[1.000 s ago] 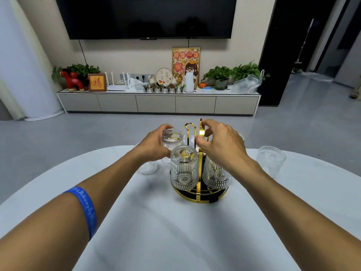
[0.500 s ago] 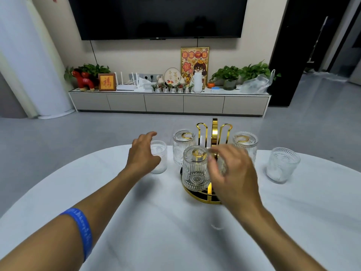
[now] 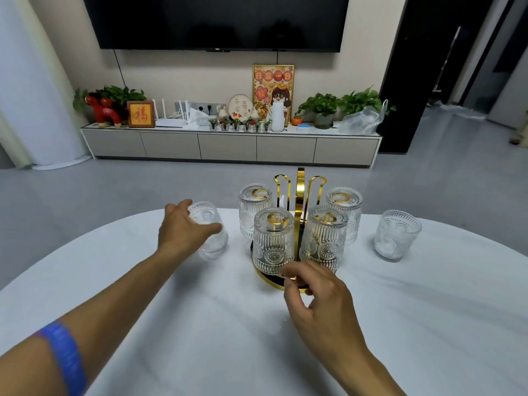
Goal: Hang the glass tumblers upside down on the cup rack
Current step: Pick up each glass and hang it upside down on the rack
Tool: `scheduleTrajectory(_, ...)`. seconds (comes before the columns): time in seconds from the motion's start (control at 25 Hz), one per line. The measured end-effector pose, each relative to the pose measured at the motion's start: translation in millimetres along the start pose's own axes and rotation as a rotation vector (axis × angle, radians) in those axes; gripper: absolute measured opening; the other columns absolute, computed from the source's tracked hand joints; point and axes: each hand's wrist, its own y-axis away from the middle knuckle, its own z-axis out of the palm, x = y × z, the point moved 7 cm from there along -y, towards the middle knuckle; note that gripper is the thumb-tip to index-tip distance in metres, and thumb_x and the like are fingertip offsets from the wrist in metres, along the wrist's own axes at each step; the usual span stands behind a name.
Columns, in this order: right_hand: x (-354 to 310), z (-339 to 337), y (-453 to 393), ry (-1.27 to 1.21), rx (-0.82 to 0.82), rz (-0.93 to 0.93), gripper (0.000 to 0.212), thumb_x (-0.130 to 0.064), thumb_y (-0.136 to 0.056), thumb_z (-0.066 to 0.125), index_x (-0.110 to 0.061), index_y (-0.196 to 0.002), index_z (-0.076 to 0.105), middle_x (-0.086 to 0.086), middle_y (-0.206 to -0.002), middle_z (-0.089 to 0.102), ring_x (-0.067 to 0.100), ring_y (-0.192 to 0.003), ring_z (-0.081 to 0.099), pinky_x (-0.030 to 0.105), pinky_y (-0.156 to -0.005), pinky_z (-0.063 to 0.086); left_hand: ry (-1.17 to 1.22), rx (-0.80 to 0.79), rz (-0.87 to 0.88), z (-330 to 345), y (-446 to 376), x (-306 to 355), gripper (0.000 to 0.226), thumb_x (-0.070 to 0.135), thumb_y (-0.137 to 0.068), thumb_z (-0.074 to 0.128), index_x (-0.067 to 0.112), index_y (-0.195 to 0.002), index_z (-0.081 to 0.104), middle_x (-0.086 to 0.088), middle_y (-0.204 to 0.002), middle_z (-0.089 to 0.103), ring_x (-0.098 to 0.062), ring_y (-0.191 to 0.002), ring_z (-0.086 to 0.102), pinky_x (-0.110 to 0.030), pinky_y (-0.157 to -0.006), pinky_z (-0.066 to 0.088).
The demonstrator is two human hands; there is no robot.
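Note:
A gold cup rack (image 3: pixel 300 187) stands on the white table (image 3: pixel 200 332), with several ribbed glass tumblers (image 3: pixel 273 241) hung upside down on its arms. Two gold loops at the back are bare. Left of the rack stands an upright tumbler (image 3: pixel 213 244), and my left hand (image 3: pixel 180 232) is wrapped around it, thumb across its front. My right hand (image 3: pixel 317 298) is low in front of the rack, thumb and forefinger pinched on the gold rim of its round base. Another upright tumbler (image 3: pixel 397 235) stands alone to the right of the rack.
Beyond the table's far edge lie grey floor and a long low TV cabinet (image 3: pixel 228 144) with plants and ornaments. A dark doorway (image 3: pixel 428 67) opens at the right, and a white column (image 3: pixel 37 95) stands at the left.
My left hand left the hung tumbler and closed on the upright one to the left. My right hand came off the rack's top and dropped to the base rim.

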Motion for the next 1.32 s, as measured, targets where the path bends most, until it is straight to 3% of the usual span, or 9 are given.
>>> scheduleTrajectory(0.2, -27, -16, -13, -0.460, 0.018, 0.291, 0.016, -0.014, -0.088, 0.063, -0.027, -0.093, 0.071, -0.001, -0.074, 0.072, 0.017, -0.056, 0.061, 0.034, -0.053, 0.050, 0.290, 0.134, 0.233, -95, 42, 47, 0.073, 0.042, -0.056, 0.090, 0.032, -0.120, 0.055, 0.002, -0.115, 0.052, -0.017, -0.096, 0.061, -0.037, -0.085, 0.052)
scheduleTrajectory(0.32, -48, -20, -38, -0.895, -0.147, 0.609, 0.019, -0.033, -0.089, 0.063, -0.026, -0.108, 0.064, 0.010, -0.090, 0.076, 0.022, -0.054, 0.064, 0.030, -0.044, 0.051, 0.479, 0.047, 0.348, -122, 63, 104, 0.076, 0.053, -0.054, 0.086, 0.035, -0.119, 0.051, 0.008, -0.116, 0.058, -0.008, -0.100, 0.061, -0.032, -0.077, 0.053)
scheduleTrajectory(0.48, -73, -40, -64, -1.050, -0.355, 0.718, 0.048, -0.063, -0.083, 0.057, -0.031, -0.119, 0.047, 0.018, -0.101, 0.074, 0.030, -0.068, 0.070, 0.037, -0.052, 0.058, 0.600, -0.164, 0.524, -111, 103, 172, 0.075, 0.041, -0.057, 0.087, 0.034, -0.121, 0.050, 0.010, -0.115, 0.059, -0.003, -0.102, 0.060, -0.033, -0.081, 0.056)
scheduleTrajectory(0.68, -42, -63, -74, -1.132, -0.130, 0.843, 0.030, -0.053, -0.080, 0.067, -0.025, -0.091, 0.063, 0.022, -0.081, 0.072, 0.029, -0.060, 0.070, 0.037, -0.054, 0.059, 0.569, -0.271, 0.685, -66, 129, 205, 0.077, 0.033, -0.059, 0.088, 0.026, -0.125, 0.048, 0.003, -0.119, 0.059, -0.009, -0.108, 0.058, -0.036, -0.090, 0.054)
scheduleTrajectory(0.84, -2, -87, -98, -1.011, 0.040, 0.778, 0.034, -0.046, -0.072, 0.073, -0.022, -0.095, 0.067, 0.018, -0.085, 0.074, 0.033, -0.071, 0.071, 0.037, -0.057, 0.059, 0.578, -0.506, 0.636, -23, 108, 208, 0.062, 0.046, -0.079, 0.072, 0.034, -0.135, 0.045, 0.005, -0.136, 0.055, -0.007, -0.125, 0.052, -0.025, -0.100, 0.044)
scheduleTrajectory(0.96, 19, -114, -132, -0.803, 0.180, 0.679, 0.038, -0.045, -0.070, 0.075, -0.024, -0.099, 0.061, 0.016, -0.109, 0.061, 0.032, -0.079, 0.067, 0.038, -0.059, 0.061, 0.255, -0.408, 0.637, 5, 72, 203, 0.046, 0.041, -0.096, 0.050, 0.025, -0.140, 0.047, 0.002, -0.144, 0.050, -0.014, -0.130, 0.046, -0.026, -0.097, 0.037)
scheduleTrajectory(1.08, 26, -134, -167, -0.457, 0.306, 0.454, 0.044, -0.046, -0.068, 0.074, -0.029, -0.105, 0.058, 0.001, -0.109, 0.059, 0.025, -0.076, 0.064, 0.035, -0.056, 0.062, -0.019, -0.429, 0.685, 37, 48, 200, 0.043, 0.036, -0.100, 0.047, 0.020, -0.140, 0.049, 0.000, -0.147, 0.048, -0.017, -0.131, 0.044, -0.029, -0.100, 0.035)
scheduleTrajectory(1.2, 33, -129, -190, -0.176, 0.292, 0.315, 0.044, -0.049, -0.064, 0.074, -0.037, -0.102, 0.057, -0.007, -0.099, 0.063, 0.023, -0.090, 0.065, 0.045, -0.070, 0.061, -0.009, -0.436, 0.707, 46, 31, 196, 0.041, 0.041, -0.096, 0.052, 0.024, -0.133, 0.057, 0.003, -0.141, 0.055, -0.016, -0.124, 0.050, -0.030, -0.095, 0.039)
scheduleTrajectory(1.32, 39, -109, -203, 0.010, 0.209, 0.223, 0.048, -0.047, -0.065, 0.078, -0.034, -0.106, 0.056, -0.004, -0.107, 0.064, 0.020, -0.098, 0.062, 0.035, -0.077, 0.052, 0.012, -0.458, 0.714, 48, 22, 193, 0.043, 0.049, -0.092, 0.054, 0.029, -0.130, 0.058, 0.004, -0.139, 0.056, -0.016, -0.118, 0.054, -0.030, -0.088, 0.040)
